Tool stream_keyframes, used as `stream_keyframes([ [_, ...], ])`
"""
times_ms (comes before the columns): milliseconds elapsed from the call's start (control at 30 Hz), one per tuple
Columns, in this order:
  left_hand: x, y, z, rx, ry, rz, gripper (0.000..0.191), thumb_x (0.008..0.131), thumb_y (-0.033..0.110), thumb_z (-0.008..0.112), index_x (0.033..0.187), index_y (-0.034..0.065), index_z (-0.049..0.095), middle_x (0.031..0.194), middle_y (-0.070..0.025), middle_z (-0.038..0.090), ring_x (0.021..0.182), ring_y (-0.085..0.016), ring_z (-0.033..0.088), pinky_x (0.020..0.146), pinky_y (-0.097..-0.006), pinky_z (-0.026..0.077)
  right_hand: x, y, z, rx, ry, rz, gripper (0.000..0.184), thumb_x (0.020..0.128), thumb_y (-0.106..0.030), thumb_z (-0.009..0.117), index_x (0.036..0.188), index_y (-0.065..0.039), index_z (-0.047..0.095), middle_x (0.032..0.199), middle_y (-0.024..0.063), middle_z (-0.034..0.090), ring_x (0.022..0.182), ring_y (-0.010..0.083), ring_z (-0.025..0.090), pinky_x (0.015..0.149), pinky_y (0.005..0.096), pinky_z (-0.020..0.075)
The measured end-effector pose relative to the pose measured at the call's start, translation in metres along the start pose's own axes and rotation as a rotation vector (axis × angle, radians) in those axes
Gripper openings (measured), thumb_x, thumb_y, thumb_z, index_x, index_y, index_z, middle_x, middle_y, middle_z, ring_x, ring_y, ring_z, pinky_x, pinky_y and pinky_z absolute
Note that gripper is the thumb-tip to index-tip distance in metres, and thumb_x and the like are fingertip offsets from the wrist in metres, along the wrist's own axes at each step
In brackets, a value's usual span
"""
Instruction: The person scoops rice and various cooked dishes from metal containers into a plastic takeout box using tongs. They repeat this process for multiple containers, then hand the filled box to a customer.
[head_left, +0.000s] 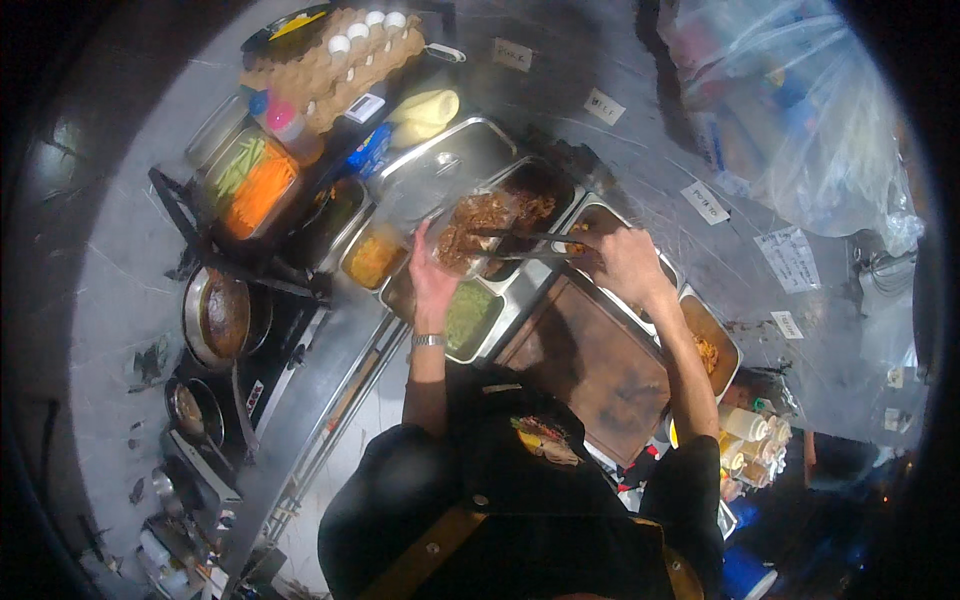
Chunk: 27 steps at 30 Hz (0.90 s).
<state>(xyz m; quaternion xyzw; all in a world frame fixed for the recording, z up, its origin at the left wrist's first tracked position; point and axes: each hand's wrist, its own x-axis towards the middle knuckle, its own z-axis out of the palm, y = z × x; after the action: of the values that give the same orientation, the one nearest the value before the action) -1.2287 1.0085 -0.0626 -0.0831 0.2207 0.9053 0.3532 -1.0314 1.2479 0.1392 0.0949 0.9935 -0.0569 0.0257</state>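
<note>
My left hand (433, 289), with a metal watch at the wrist, holds a clear plastic container (459, 247) that has browned meat in it. My right hand (626, 259) grips dark tongs (525, 235), whose tips reach into the meat at the container. Below and behind lies a steel pan of dark cooked meat (534, 196). Shredded green vegetable fills a steel pan (472, 319) beside my left wrist, and a pan of yellow-orange food (373, 259) stands to its left. Under my right hand is another steel pan (600, 217) with some orange-brown food.
A brown cutting board (592, 367) lies before my body. Carrot and cucumber strips (261, 184), an egg tray (337, 71) and squeeze bottles (283, 120) stand upper left. Frying pans (217, 315) sit at left. More bottles (742, 424) stand lower right; a plastic bag (810, 112) lies upper right.
</note>
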Motion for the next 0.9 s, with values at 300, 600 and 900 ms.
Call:
stream_keyframes([
  [300,0.002,0.001,-0.014,0.024,-0.081,-0.007,0.056,0.110,0.052,0.056,0.156,0.0226,0.048,0.160,-0.0178,0.050,0.148,-0.039,0.048,0.122,-0.0644,0.039,0.001,0.019,-0.003,0.067,-0.059,0.025,0.047,0.086,-0.037,0.081,0.130,-0.021,0.078,0.092,0.0191,0.078,0.084,0.0416,0.073,0.077,0.0497,0.0594],
  [600,-0.001,-0.003,-0.006,0.089,-0.010,-0.001,0.061,0.109,0.053,0.057,0.159,0.0196,0.046,0.161,-0.0171,0.049,0.149,-0.038,0.048,0.124,-0.0592,0.039,-0.006,0.016,0.013,-0.004,0.007,0.023,0.041,0.085,-0.024,0.077,0.126,-0.020,0.079,0.086,0.0194,0.076,0.077,0.0396,0.073,0.074,0.0516,0.0591],
  [900,-0.003,0.006,-0.013,0.117,-0.060,-0.050,0.052,0.110,0.049,0.057,0.151,0.0166,0.055,0.156,-0.0113,0.052,0.142,-0.034,0.054,0.118,-0.0541,0.047,-0.011,0.013,0.009,-0.032,0.016,0.047,0.041,0.086,-0.023,0.076,0.126,-0.017,0.078,0.096,0.0170,0.079,0.083,0.0397,0.074,0.075,0.0498,0.0592],
])
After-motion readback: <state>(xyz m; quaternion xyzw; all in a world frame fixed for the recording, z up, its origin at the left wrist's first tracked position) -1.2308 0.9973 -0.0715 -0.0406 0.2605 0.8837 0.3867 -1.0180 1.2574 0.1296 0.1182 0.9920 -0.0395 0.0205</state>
